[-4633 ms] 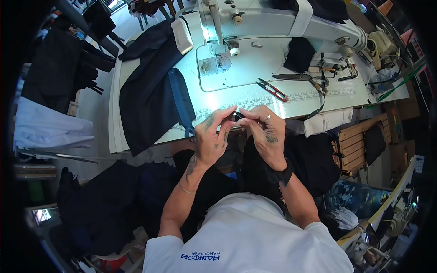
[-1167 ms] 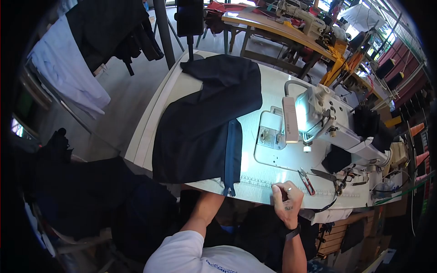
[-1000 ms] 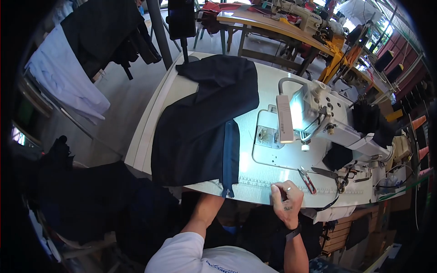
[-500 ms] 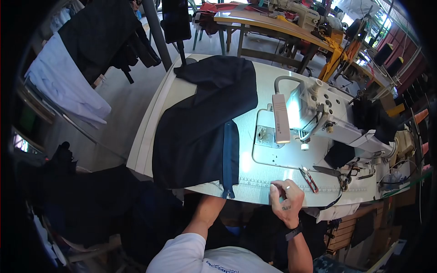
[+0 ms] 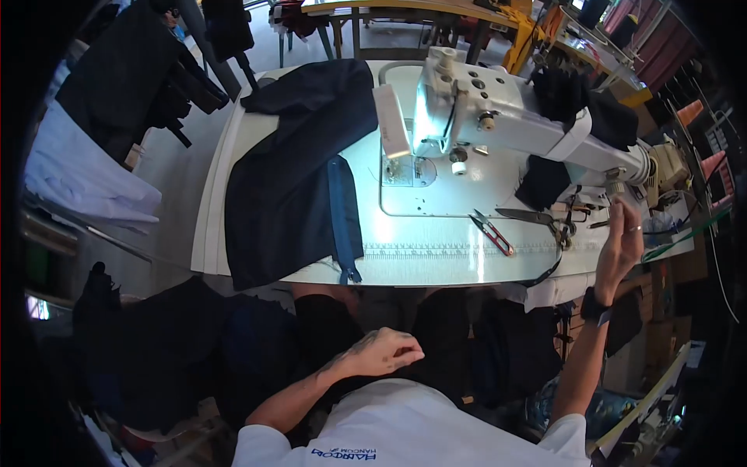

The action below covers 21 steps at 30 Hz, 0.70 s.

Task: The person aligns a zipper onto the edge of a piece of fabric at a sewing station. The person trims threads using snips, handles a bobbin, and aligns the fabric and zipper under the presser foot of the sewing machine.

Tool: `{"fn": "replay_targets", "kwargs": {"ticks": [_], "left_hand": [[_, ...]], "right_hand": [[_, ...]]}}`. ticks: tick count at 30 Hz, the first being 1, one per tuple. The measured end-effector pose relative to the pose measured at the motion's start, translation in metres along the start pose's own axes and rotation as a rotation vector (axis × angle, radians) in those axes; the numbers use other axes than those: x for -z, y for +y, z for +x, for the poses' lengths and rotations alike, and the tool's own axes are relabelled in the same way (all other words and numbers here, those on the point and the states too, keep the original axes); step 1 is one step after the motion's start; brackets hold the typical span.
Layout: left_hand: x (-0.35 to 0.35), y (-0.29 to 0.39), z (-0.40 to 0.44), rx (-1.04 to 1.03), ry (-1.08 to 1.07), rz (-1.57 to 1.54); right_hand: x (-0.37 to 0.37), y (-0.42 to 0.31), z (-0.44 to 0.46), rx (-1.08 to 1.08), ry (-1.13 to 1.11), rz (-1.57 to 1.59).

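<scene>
My left hand (image 5: 383,352) hovers over my lap, below the table edge, its fingers curled in and nothing visible in them. Reaching to the table's right end, my right hand (image 5: 621,247) has its fingers stretched upward, close to the handwheel end of the white sewing machine (image 5: 513,117). Whether the fingertips touch the machine I cannot tell. A dark navy fabric piece (image 5: 284,187) lies on the left of the table, with a blue zipper (image 5: 339,210) along its right edge. Neither hand touches the fabric.
Red-handled thread snips (image 5: 493,235) and large scissors (image 5: 537,218) lie in front of the machine, above a ruler strip (image 5: 436,251) along the table (image 5: 420,272). Garments (image 5: 85,171) hang at the left. Orange thread cones (image 5: 689,112) stand at the right.
My left hand has come out from under the table edge to above my lap. My right hand has moved from the front edge rightward to the machine's end. The view has shifted; the fabric stays put.
</scene>
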<state>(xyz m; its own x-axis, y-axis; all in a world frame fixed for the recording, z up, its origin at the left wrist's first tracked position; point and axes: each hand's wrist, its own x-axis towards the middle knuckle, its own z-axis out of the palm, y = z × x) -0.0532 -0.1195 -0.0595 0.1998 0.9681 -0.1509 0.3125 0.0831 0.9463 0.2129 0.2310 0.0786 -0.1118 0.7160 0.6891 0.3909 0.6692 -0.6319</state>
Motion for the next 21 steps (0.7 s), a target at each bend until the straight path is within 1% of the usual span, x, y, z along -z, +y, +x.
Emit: {"fn": "replay_targets", "kwargs": {"ticks": [2,4,5,6,7,8,10,12,13,14,15,16,18,19,20,21], "left_hand": [[0.033,0.064,-0.001,-0.165,0.153,0.044],[0.075,0.083,0.020,-0.230,0.413,0.326],[0.098,0.067,0.041,-0.243,0.578,0.466],[0.126,0.056,0.063,-0.216,0.655,0.579],[0.155,0.041,0.085,-0.192,0.693,0.612],[0.176,0.039,0.102,-0.097,0.711,0.661],[0.205,0.022,0.135,-0.202,0.773,0.805],[0.216,0.022,0.152,-0.026,0.629,0.803],[0.218,0.020,0.157,-0.026,0.623,0.801],[0.220,0.013,0.161,-0.063,0.614,0.748],[0.221,0.013,0.163,-0.099,0.606,0.697],[0.220,0.012,0.163,-0.098,0.600,0.699],[0.204,0.018,0.158,-0.147,0.631,0.833],[0.194,0.020,0.156,-0.172,0.646,0.808],[0.184,0.014,0.153,-0.248,0.678,0.838],[0.175,0.016,0.149,-0.215,0.680,0.817]], "right_hand": [[0.016,0.038,0.038,0.069,0.117,0.059],[0.027,0.059,0.073,0.035,0.186,0.031],[0.032,0.079,0.092,0.035,0.192,0.070],[0.036,0.085,0.106,0.006,0.216,0.018],[0.036,0.093,0.120,-0.013,0.211,0.029],[0.036,0.102,0.134,-0.032,0.210,0.040],[0.037,0.117,0.158,-0.038,0.171,0.005],[0.042,0.139,0.177,-0.052,0.130,-0.049],[0.043,0.150,0.186,-0.109,0.049,0.009],[0.043,0.160,0.196,-0.166,-0.032,0.068],[0.040,0.163,0.203,-0.230,-0.058,0.074],[0.038,0.166,0.210,-0.235,-0.056,0.074],[0.037,0.169,0.222,-0.314,-0.215,-0.065],[0.034,0.176,0.230,-0.370,-0.272,-0.034],[0.032,0.179,0.236,-0.376,-0.273,-0.036],[0.031,0.181,0.244,-0.497,-0.390,0.027]]}}
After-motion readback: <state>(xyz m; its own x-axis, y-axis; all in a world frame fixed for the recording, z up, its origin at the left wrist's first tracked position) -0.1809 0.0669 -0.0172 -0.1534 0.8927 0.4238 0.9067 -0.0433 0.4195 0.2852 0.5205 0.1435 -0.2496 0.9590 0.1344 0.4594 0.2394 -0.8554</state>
